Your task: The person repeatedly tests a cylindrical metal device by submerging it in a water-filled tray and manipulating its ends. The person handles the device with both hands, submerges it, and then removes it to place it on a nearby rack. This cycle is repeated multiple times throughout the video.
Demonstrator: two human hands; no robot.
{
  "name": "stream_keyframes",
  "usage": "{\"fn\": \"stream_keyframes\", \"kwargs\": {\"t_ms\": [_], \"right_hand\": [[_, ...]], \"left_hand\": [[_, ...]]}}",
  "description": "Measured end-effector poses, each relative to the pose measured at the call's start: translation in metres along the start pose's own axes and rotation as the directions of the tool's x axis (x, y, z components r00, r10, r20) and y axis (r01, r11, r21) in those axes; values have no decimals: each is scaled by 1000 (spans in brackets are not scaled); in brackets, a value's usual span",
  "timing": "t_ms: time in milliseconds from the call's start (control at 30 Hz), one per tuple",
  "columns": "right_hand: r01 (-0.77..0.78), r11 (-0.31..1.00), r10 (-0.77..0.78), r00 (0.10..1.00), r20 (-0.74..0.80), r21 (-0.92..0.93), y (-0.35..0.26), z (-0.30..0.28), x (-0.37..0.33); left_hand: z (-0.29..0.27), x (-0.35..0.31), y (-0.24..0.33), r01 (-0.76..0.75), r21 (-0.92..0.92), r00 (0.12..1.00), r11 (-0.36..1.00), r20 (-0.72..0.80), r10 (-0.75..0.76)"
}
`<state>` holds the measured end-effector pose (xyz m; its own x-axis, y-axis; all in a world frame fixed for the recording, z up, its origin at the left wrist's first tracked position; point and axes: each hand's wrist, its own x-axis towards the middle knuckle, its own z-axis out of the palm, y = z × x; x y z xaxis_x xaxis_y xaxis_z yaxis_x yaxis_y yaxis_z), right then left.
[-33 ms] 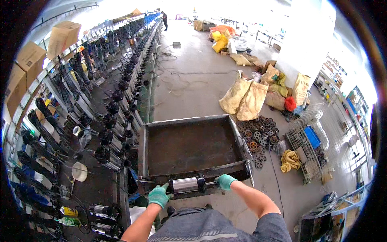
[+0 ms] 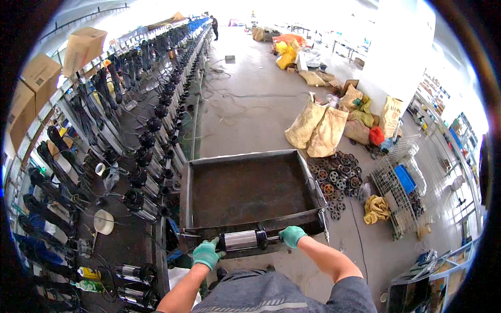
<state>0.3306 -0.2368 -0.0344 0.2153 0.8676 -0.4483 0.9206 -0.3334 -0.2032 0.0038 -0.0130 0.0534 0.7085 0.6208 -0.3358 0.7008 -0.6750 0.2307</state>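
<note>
A silver cylindrical motor (image 2: 241,240) with black ends lies sideways at the near edge of a large metal tray (image 2: 250,182), a thin shaft jutting from its right end. My left hand (image 2: 206,254), in a green glove, closes at the motor's black left end, thumb and fingers at its edge. My right hand (image 2: 293,236), also green-gloved, is closed around the end of the shaft, whose tip the fingers hide. Left of my left hand a thin metal rod (image 2: 190,235) sticks out along the tray's near edge.
At left runs a long rack of upright motors (image 2: 142,180) with coiled black cables (image 2: 49,195). Cardboard boxes (image 2: 83,49) sit above it. Right of the tray lie many small wheels (image 2: 339,177), woven sacks (image 2: 326,130) and a wire cage (image 2: 396,193). A person (image 2: 214,27) stands far off.
</note>
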Motion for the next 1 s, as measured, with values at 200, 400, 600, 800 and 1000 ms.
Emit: {"fn": "stream_keyframes", "kwargs": {"t_ms": [200, 400, 600, 800, 1000], "right_hand": [[-174, 913, 79, 963, 258, 370, -6, -18, 0], [-286, 246, 81, 958, 274, 926, 21, 9, -11], [-378, -333, -88, 925, 370, 864, 5, -9, -23], [-252, 219, -221, 928, 300, 943, -2, -27, -12], [-87, 755, -90, 968, 234, 650, 10, 18, 29]], "left_hand": [[11, -1, -7, -15, -5, 998, 1000, -64, 15], [-2, -4, 3, -9, -46, 1000, 999, -16, 9], [1, -5, 2, 15, -46, 1000, 999, -12, -16], [3, -7, -3, 24, -52, 999, 998, -40, -26], [3, -14, -6, 27, -101, 998, 995, -52, -32]]}}
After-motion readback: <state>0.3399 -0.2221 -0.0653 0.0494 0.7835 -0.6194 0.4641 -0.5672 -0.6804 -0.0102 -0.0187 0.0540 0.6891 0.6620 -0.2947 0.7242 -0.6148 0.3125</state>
